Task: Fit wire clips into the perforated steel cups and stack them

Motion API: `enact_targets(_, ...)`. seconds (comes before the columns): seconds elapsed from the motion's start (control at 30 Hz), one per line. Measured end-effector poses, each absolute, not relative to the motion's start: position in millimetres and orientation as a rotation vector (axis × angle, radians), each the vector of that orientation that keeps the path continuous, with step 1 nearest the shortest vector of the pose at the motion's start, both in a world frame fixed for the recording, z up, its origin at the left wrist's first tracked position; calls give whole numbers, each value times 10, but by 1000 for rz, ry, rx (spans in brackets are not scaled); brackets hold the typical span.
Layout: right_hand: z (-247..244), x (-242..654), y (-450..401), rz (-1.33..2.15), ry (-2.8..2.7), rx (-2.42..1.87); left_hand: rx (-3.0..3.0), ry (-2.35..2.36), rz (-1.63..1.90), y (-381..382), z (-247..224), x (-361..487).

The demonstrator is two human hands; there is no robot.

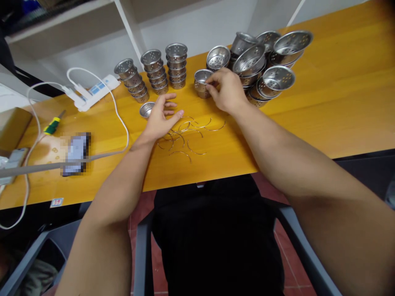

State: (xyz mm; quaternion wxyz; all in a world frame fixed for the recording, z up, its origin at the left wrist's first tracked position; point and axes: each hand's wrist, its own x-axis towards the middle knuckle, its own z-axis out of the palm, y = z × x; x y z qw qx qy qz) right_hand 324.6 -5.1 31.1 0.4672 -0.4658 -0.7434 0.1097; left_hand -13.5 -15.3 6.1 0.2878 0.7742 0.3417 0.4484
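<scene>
My right hand (226, 88) pinches the rim of a small perforated metal cup (202, 88) that stands upright in front of the jumbled pile. Fingers apart, my left hand (163, 115) hovers over the table beside another small metal cup (147, 109), which it partly hides. Several thin curved wires (188, 135) lie scattered on the wood between my forearms. Behind my hands, perforated cups are nested in three upright stacks: a left stack (132, 80), a middle stack (156, 72) and a right stack (177, 65).
Wider perforated metal bowls (249, 61) are heaped at the back right. To the left are a white power strip (97, 92) with looping cables, a green-and-yellow screwdriver (52, 125) and a blurred-out phone (75, 154). A shelf unit (191, 24) borders the table's (339, 102) far edge.
</scene>
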Motion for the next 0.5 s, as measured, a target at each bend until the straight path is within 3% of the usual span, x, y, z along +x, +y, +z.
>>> enact_targets(0.5, 179, 3326, 44, 243, -1867, -1141, 2188, 837, 1228, -182, 81, -151)
